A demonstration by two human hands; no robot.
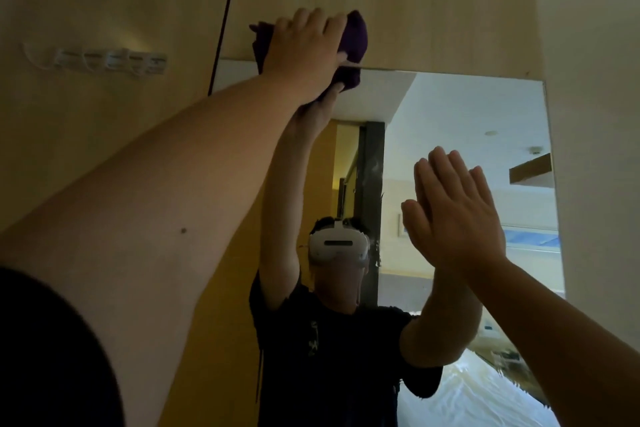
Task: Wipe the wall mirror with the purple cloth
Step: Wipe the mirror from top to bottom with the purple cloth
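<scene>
The wall mirror [467, 121] fills the right half of the head view, set in a pale wooden wall. My left hand [304, 45] is stretched high up and presses the bunched purple cloth [353, 35] against the mirror's top edge, near its upper left corner. Part of the cloth sticks out past my fingers on the wall above the glass. My right hand [457, 215] is held flat, fingers together and pointing up, against or just in front of the glass at mid height. It holds nothing. The glass reflects a person with both arms raised.
A row of clear wall hooks [107, 61] is fixed to the wooden panel left of the mirror. A dark vertical seam [225, 17] runs down the wall beside the mirror's left edge. A pale wall [595, 80] stands to the mirror's right.
</scene>
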